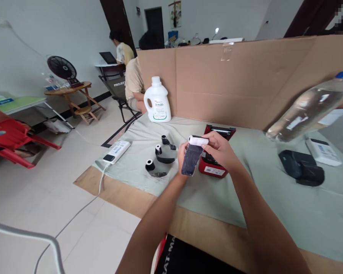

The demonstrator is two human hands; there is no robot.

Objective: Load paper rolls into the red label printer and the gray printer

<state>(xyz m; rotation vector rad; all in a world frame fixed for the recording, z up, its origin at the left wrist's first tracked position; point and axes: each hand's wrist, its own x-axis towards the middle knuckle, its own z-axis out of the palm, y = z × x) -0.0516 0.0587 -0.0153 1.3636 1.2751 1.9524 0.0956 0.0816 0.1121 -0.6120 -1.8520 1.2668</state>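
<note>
Grasping the white roll [199,141] by its right end in the right hand [219,149], and cupping the left hand [182,155] behind the dark strip [192,160] hanging off it (can't tell if pinching back there), probably to stop the tail unwinding. Held above the table [185,194], just left of the red printer [213,171] with its lid raised, likely for access. Set on end further left: three rolls [150,166] trailing black strips, presumably upright against rolling; far left, white jug [157,99] parked by the cardboard panel [211,87], maybe as prop.
</note>
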